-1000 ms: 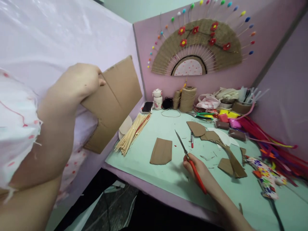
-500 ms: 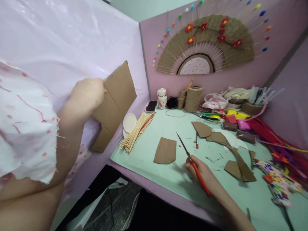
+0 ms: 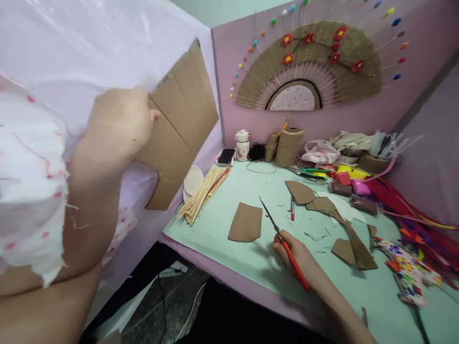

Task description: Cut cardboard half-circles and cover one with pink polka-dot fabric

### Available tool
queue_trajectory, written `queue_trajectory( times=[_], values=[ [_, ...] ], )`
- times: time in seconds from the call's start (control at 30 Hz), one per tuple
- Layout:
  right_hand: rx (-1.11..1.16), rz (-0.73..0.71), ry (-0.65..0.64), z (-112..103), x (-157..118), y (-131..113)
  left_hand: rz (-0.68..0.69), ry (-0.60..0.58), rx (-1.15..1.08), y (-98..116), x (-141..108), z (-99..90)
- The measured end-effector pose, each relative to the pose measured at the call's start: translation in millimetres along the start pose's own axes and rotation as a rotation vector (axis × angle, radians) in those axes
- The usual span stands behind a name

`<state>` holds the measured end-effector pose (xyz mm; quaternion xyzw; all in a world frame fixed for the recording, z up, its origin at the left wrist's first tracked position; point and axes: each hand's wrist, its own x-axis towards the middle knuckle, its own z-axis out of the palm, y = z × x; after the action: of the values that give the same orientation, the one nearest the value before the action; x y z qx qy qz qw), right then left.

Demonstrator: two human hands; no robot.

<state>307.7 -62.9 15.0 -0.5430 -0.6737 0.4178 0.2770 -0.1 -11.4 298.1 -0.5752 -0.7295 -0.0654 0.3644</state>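
1. Pinching the cardboard sheet (image 3: 186,124) by its edge, the left hand (image 3: 118,119) is at ten o'clock of the view; its grip is narrow, with one fingertip showing.
2. This sheet, at about ten o'clock, is brown, flat and stiff, with straight creases and an angular notch in its lower part. It is raised and tilted before the lilac wall (image 3: 143,48), whose covering is shiny and wrinkled.
3. At between four and five o'clock, the right hand (image 3: 297,251) is closed around the red handle of the scissors (image 3: 281,237). The thin metal blades lie together, and their tip points to eleven.
4. Near the tip, at five o'clock, lies a cardboard piece (image 3: 245,222) with slanted sides and one clipped corner.
5. At eight o'clock, thin wooden sticks (image 3: 202,196) make a loose bundle.
6. Smooth green table surface (image 3: 254,184) shows between the sticks and the scissors; the near table edge (image 3: 215,270) runs below, at six.
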Motion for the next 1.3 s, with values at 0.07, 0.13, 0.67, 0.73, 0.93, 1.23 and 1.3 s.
queue_trajectory(
  times=[0.07,0.13,0.67,0.73,0.93,1.23,1.3],
  values=[
    [-0.001,-0.003,-0.008,1,-2,-1,0.023,-0.163,-0.015,6,5,12.0],
    [-0.008,-0.008,-0.014,1,-4,0,0.041,-0.261,-0.025,11,11,32.4],
    [-0.006,0.022,-0.022,-2,-3,1,0.129,-0.172,-0.058,24,-4,117.7],
    [-0.003,0.017,-0.016,-3,-4,0,0.14,-0.202,-0.048,25,1,121.5],
    [0.0,0.001,0.004,-2,-4,8,0.17,-0.312,-0.023,23,12,126.7],
    [-0.012,-0.008,-0.013,-2,-2,7,0.199,-0.328,-0.091,14,17,130.8],
    [-0.016,0.002,-0.019,-2,-2,5,0.209,-0.346,-0.074,16,19,129.5]
  ],
)
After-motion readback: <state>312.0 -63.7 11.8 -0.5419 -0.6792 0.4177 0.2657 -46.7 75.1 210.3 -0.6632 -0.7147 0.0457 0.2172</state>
